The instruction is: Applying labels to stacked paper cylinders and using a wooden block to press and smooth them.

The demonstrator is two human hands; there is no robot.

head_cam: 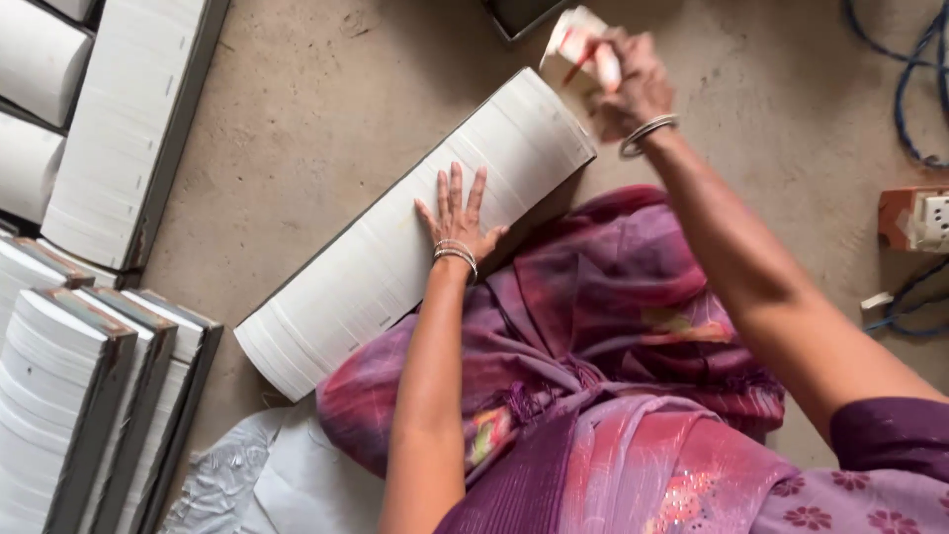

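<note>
A long stack of bound white paper blocks lies diagonally on the concrete floor, page edges up. My left hand rests flat on the middle of it, fingers spread, bangles on the wrist. My right hand is raised past the stack's far end, blurred, gripping a small white cloth or paper pad with red marks. A bangle circles that wrist too. My purple garment covers my lap beside the stack.
More stacks of white paper blocks line the left side, some upright with grey spines. A socket box and blue cables lie at the right. A dark tray corner shows at the top. Crumpled white sheeting lies below.
</note>
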